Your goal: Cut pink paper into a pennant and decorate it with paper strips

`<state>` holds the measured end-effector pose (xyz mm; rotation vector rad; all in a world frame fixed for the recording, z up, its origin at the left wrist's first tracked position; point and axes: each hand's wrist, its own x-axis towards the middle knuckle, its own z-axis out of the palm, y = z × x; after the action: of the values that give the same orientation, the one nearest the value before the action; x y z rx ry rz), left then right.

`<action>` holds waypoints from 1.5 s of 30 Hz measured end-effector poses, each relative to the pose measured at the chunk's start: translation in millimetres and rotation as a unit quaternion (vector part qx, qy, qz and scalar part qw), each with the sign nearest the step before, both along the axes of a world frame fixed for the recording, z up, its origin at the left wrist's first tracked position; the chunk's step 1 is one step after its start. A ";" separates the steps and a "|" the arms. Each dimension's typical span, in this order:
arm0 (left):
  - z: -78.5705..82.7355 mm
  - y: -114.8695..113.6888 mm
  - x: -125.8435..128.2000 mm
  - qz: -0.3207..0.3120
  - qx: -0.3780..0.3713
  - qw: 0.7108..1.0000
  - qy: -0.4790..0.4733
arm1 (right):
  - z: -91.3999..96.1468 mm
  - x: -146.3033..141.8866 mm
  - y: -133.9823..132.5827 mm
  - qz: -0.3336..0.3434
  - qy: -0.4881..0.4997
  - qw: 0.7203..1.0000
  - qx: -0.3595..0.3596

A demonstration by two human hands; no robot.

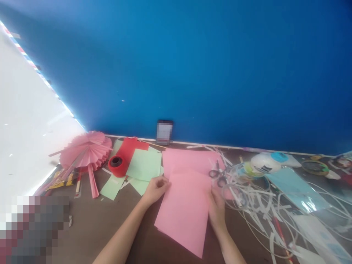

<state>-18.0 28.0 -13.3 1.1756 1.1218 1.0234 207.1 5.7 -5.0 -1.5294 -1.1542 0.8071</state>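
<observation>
In front of me is a sheet of pink paper (185,205), tilted, with a second layer showing along its lower left edge. My left hand (156,189) pinches its left edge between thumb and fingers. On the opposite edge my right hand (217,209) grips the paper, its fingertips partly hidden behind it. More pink paper (192,159) lies flat on the table just beyond; whether it is joined to the held sheet I cannot tell. Black-handled scissors (217,173) rest on that paper, above my right hand.
Pleated pink paper fans (88,152), a red tape roll (117,167) and light green paper (144,165) lie at the left. White paper strips (261,209), a white bottle (265,162) and a blue packet (298,189) crowd the right. A phone-like device (164,132) leans against the blue wall.
</observation>
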 end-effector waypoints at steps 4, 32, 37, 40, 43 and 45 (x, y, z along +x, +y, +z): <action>2.3 0.3 0.1 -0.003 -0.011 1.000 -0.006 | -5.7 2.5 2.3 -0.017 0.014 1.000 -0.013; 2.7 2.1 0.3 0.015 -0.031 0.998 -0.044 | -3.3 0.0 3.1 0.050 0.002 0.998 -0.037; 5.2 2.3 -1.1 -0.008 -0.036 0.999 -0.040 | 1.0 1.7 4.8 0.030 0.012 0.999 -0.040; 6.5 2.5 -2.0 -0.006 -0.033 0.999 -0.034 | 1.6 2.0 5.8 0.031 0.010 0.999 -0.036; 6.1 2.7 -2.1 -0.005 -0.032 0.999 -0.036 | 0.8 1.7 6.1 0.031 0.012 0.999 -0.034; 5.7 2.5 -2.3 -0.005 -0.033 0.999 -0.038 | 0.4 1.5 5.8 0.028 0.015 0.999 -0.037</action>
<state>-20.2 30.5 -7.6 1.0804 1.0820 1.0081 208.6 11.5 -4.6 -1.5456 -1.1615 0.9163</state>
